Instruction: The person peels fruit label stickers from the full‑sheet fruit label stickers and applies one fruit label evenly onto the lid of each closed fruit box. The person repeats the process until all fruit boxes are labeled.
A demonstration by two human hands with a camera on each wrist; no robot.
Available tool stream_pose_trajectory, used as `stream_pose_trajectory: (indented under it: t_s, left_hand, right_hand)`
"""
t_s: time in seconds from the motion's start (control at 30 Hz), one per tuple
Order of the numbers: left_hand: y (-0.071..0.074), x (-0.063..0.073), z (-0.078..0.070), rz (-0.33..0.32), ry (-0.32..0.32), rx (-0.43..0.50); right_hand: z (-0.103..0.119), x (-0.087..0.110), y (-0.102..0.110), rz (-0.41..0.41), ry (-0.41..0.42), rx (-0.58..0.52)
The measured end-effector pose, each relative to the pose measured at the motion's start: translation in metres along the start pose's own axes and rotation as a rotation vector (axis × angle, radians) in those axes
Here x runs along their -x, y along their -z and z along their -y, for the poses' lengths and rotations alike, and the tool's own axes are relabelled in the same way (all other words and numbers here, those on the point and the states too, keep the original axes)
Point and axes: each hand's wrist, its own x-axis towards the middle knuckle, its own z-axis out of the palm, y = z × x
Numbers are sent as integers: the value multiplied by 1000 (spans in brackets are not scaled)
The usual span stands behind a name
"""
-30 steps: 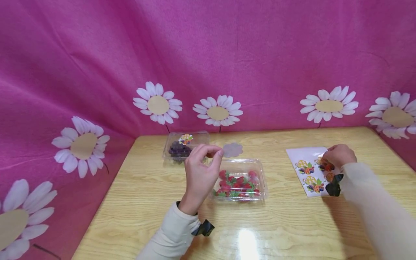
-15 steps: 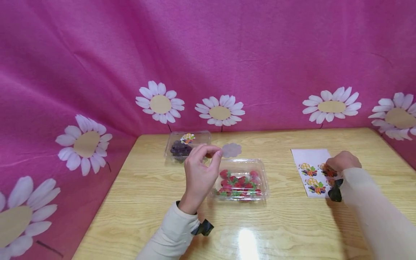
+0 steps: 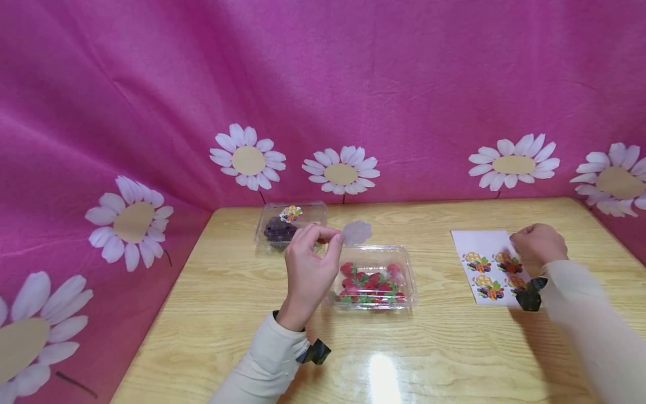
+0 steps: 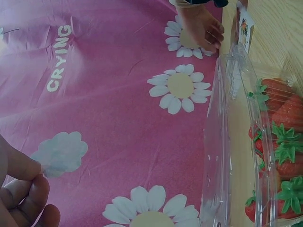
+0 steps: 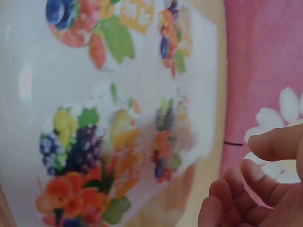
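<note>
My left hand point(image 3: 310, 269) pinches a pale, scalloped sticker point(image 3: 357, 232) between thumb and forefinger. In the left wrist view the plain side of the sticker point(image 4: 61, 153) shows, held by its edge. Just in front of that hand is a clear plastic box point(image 3: 409, 275) of strawberries point(image 3: 370, 285). At the right, my right hand point(image 3: 540, 244) hovers by the upper right edge of a white sticker sheet point(image 3: 479, 240) with several fruit stickers point(image 3: 488, 287). The right wrist view shows its thumb and forefinger apart, the other fingers loosely bent, nothing between them.
A clear box point(image 3: 315, 212) of dark grapes point(image 3: 279, 231) stands at the back left, a fruit sticker point(image 3: 290, 214) on its lid. Behind the wooden table point(image 3: 434, 348) hangs a pink cloth point(image 3: 404, 112) printed with daisies.
My right hand has come off the sticker sheet and moved to the right, uncovering the upper right fruit sticker. The left hand keeps its pinch on the pale sticker almost in place.
</note>
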Motion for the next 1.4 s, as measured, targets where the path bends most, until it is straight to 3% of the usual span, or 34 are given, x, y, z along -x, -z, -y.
stream_pose_trajectory:
  t_s: [0.13,0.37,0.57,1.03,1.4]
  left_hand:
    - [1,0,-1,3,12,-11]
    - [3,0,-1,5,12,-17]
    - [1,0,1,-10,-5,-25]
    - [-1,3,2,-11,-16,-25]
    - [-10,7,3,-7,-105,-63]
  right_hand:
    - [6,6,2,-67,78,10]
    - [26,20,3,-74,101,-42]
    - [45,33,-1,-116,205,-54]
    - [62,59,-10,-100,281,-80]
    - [87,88,-27,-36,358,-93]
